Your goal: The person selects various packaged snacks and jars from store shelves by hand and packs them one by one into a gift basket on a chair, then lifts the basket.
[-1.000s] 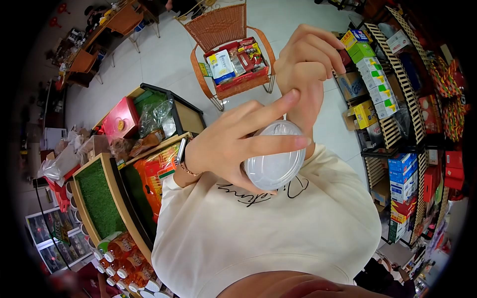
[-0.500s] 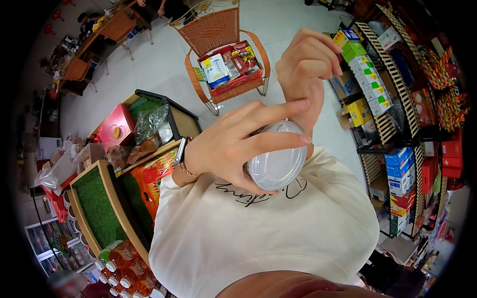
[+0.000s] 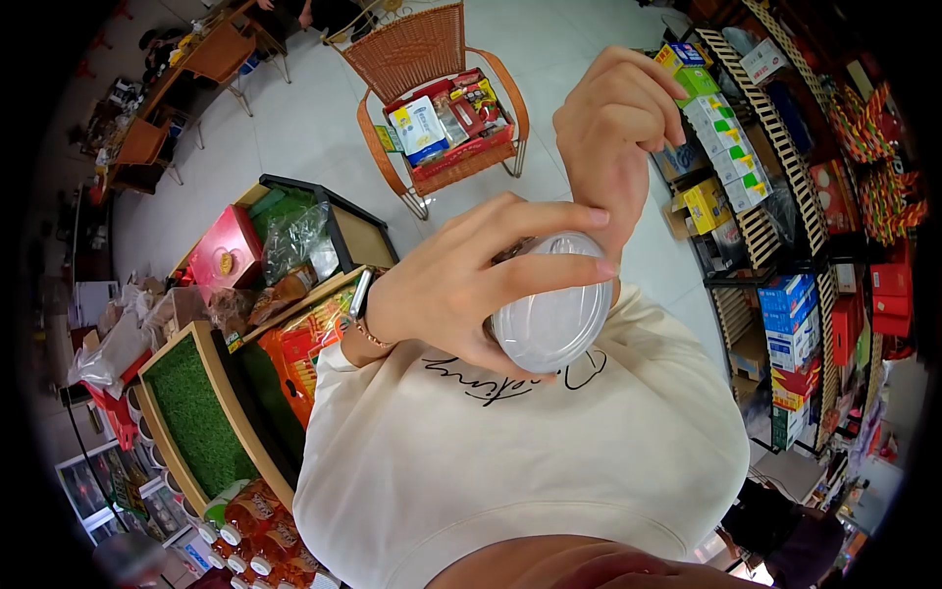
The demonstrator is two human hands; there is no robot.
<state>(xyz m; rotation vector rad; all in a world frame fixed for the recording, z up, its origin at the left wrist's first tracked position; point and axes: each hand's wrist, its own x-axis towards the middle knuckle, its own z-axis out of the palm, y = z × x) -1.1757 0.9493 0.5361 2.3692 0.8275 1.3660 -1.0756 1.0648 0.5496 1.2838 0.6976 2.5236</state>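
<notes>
My left hand (image 3: 442,270), with a watch (image 3: 360,294) and a bracelet on its wrist, is closed around a round, clear plastic container (image 3: 551,314) with a whitish lid. Its index and middle fingers reach over the lid's edge, their tips against or very near my right wrist. The container is tilted in front of my chest, and its contents cannot be made out. Beyond it, my right hand (image 3: 618,113) is raised and bent at the wrist. Its fingers are loosely curled and slightly apart, with nothing visible in them.
Ahead stands a wicker chair (image 3: 432,98) holding a red box of packets. Shelves with boxed goods (image 3: 726,147) line the right. To the left are a display stand with green turf (image 3: 196,412), a pink box (image 3: 224,250) and several bottles (image 3: 260,530). People are partly visible at the far edge.
The view has shifted slightly, so the chair sits higher and further left. My right hand appears a little higher and further right. My left hand keeps the same hold on the container.
</notes>
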